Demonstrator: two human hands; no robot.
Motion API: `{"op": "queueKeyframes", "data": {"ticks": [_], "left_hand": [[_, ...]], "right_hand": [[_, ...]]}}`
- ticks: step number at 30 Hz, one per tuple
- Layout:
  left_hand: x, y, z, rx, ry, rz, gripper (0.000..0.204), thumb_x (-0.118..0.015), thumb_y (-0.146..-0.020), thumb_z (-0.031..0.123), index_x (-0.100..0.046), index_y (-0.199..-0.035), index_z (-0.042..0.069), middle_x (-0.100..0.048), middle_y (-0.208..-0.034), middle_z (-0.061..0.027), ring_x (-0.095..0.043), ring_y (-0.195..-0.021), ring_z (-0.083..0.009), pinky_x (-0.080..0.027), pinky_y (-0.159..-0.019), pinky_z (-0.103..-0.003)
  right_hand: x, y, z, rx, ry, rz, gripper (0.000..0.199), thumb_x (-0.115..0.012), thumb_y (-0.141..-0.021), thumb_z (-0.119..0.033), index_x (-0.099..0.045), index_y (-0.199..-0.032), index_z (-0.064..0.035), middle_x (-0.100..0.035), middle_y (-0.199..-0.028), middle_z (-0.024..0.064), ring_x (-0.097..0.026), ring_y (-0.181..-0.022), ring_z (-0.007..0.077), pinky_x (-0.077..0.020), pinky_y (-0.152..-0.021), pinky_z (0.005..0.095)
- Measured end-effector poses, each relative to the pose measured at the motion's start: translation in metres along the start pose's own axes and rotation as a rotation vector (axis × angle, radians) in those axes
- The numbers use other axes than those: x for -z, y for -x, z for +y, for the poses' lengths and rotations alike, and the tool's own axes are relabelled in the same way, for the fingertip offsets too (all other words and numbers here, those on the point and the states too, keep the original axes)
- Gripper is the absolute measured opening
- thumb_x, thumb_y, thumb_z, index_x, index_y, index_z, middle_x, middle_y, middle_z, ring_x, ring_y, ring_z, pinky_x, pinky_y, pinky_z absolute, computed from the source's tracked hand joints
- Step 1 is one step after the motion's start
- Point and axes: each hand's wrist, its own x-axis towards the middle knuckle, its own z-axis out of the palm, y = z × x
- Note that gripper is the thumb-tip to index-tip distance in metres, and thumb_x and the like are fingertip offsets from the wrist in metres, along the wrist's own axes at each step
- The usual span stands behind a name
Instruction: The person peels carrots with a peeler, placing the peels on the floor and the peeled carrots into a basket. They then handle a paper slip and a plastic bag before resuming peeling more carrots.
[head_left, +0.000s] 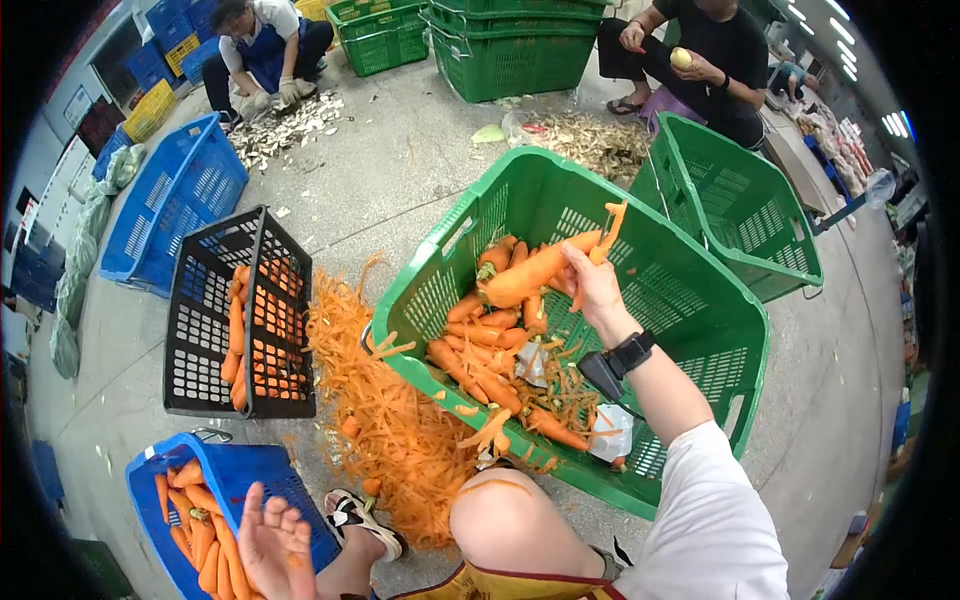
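My right hand is closed over the green crate, gripping a thick peeled carrot. A narrow piece with an orange strip on it sticks up past the same fingers; its kind is unclear. Below the hand, unpeeled-looking carrots, peel scraps and pale plastic bits lie in the crate. My left hand is open, palm up and fingers apart, with an orange bit on it. It is beside the blue crate, which holds several smooth orange carrots.
A heap of carrot peelings lies between my feet and the crates. A black crate with carrots stands to the left, a blue crate beyond it. Another green crate stands at right. Two people crouch or sit ahead near peel piles.
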Motion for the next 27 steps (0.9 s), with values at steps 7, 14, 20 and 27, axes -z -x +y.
{"op": "queueKeyframes", "data": {"ticks": [7, 14, 20, 27], "left_hand": [[-0.073, 0.001, -0.063, -0.22, -0.593, -0.164, 0.059, -0.055, -0.091, 0.011, -0.026, -0.142, 0.004, -0.047, -0.131, -0.0151, -0.046, -0.121, -0.0238, -0.041, -0.098, -0.036], [-0.044, 0.017, -0.018, -0.711, 0.044, -0.052, 0.048, -0.055, -0.093, 0.026, -0.037, -0.132, 0.007, -0.049, -0.128, -0.0118, -0.05, -0.115, -0.0219, -0.041, -0.098, -0.037], [-0.011, 0.03, 0.012, -0.396, -0.167, 0.212, 0.043, -0.05, -0.095, 0.033, -0.044, -0.124, 0.002, -0.057, -0.106, -0.0058, -0.056, -0.09, -0.0142, -0.048, -0.08, -0.029], [-0.017, 0.04, -0.005, -0.109, -0.035, 0.015, 0.048, -0.041, -0.095, 0.049, -0.052, -0.113, 0.006, -0.059, -0.09, -0.0061, -0.057, -0.076, -0.0159, -0.048, -0.071, -0.026]], "right_hand": [[-0.133, 0.172, -0.083, -0.487, -0.415, -0.503, 0.021, -0.06, -0.09, -0.031, -0.057, -0.099, -0.0128, -0.063, -0.068, 0.005, -0.052, -0.048, 0.0108, -0.0392, -0.043, 0.0213], [-0.185, 0.254, -0.068, -0.726, 0.288, -1.167, 0.034, -0.058, -0.088, -0.044, -0.063, -0.096, -0.0105, -0.055, -0.062, 0.0034, -0.045, -0.051, 0.0094, -0.0353, -0.046, 0.0245], [-0.201, 0.253, -0.076, -0.13, 0.589, -1.049, 0.035, -0.063, -0.085, -0.041, -0.062, -0.088, -0.0064, -0.049, -0.061, -0.0024, -0.043, -0.052, 0.0069, -0.0361, -0.048, 0.0238], [-0.236, 0.248, -0.053, -0.234, 0.371, -1.141, 0.032, -0.061, -0.086, -0.036, -0.058, -0.095, -0.0047, -0.049, -0.065, -0.002, -0.045, -0.053, 0.0087, -0.0377, -0.047, 0.0251]]}}
